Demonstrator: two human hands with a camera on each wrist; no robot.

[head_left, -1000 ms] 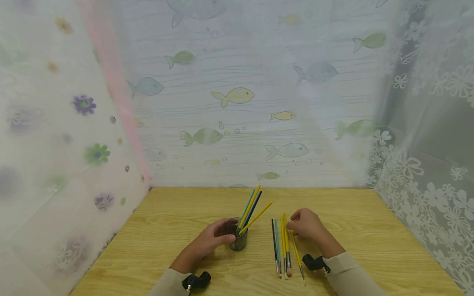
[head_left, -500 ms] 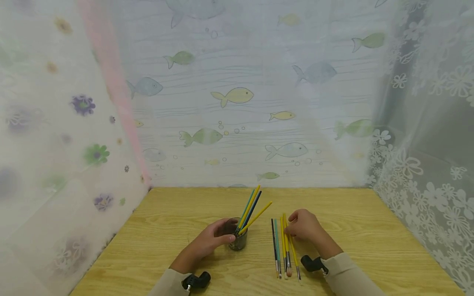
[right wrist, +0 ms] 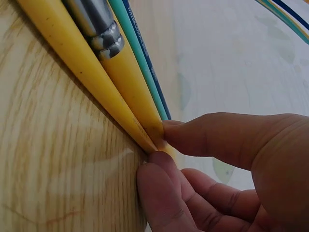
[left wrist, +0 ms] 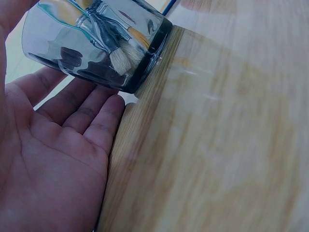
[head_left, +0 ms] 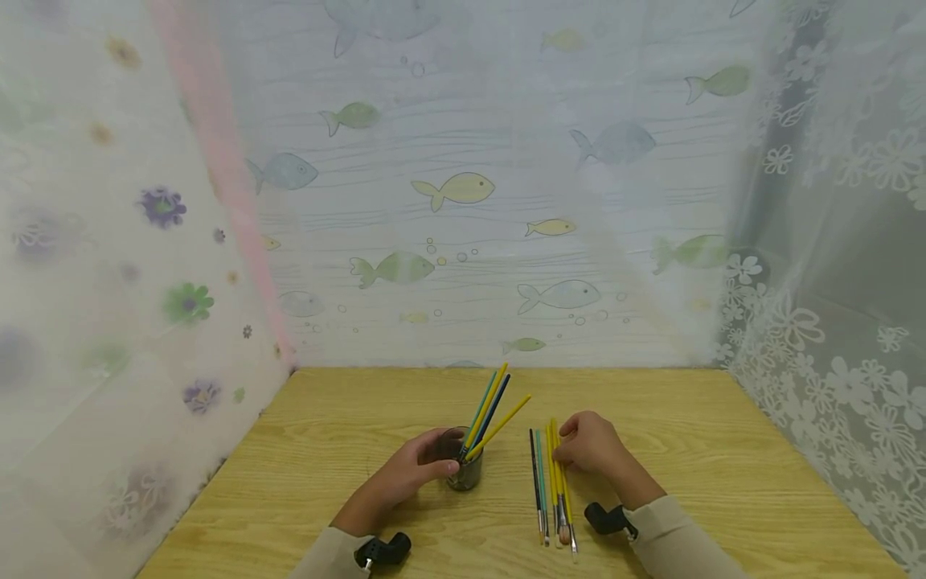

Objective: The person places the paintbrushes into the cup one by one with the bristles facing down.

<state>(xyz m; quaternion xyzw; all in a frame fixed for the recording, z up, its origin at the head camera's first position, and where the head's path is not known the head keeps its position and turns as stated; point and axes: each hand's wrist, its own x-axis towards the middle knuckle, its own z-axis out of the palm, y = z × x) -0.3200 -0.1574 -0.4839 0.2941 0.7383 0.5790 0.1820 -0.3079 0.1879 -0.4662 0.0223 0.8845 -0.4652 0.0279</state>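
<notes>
My left hand (head_left: 412, 474) curls round a clear glass cup (head_left: 465, 482), thumb on its near side. Several paintbrushes (head_left: 486, 414) lean in it, bristles down; in the left wrist view pale bristles (left wrist: 120, 62) show through the glass. To the right, more brushes lie side by side: a black paintbrush (head_left: 536, 474), a teal paintbrush (head_left: 542, 478) and several yellow ones with bristles towards me. My right hand (head_left: 595, 446) pinches the handle ends of yellow paintbrushes (right wrist: 79, 67) between thumb and fingertips. The outermost yellow brush lies against its neighbour.
Everything is on a light wooden table (head_left: 347, 410). A fish-patterned sheet (head_left: 463, 241) hangs behind it, with floral sheets at left and right. A black wrist mount (head_left: 608, 519) sits at my right sleeve, another wrist mount (head_left: 383, 549) at the left.
The right hand has moved slightly left, and the outermost yellow paintbrush has swung left from a slant to lie alongside the other yellow ones. The left hand and cup have stayed put.
</notes>
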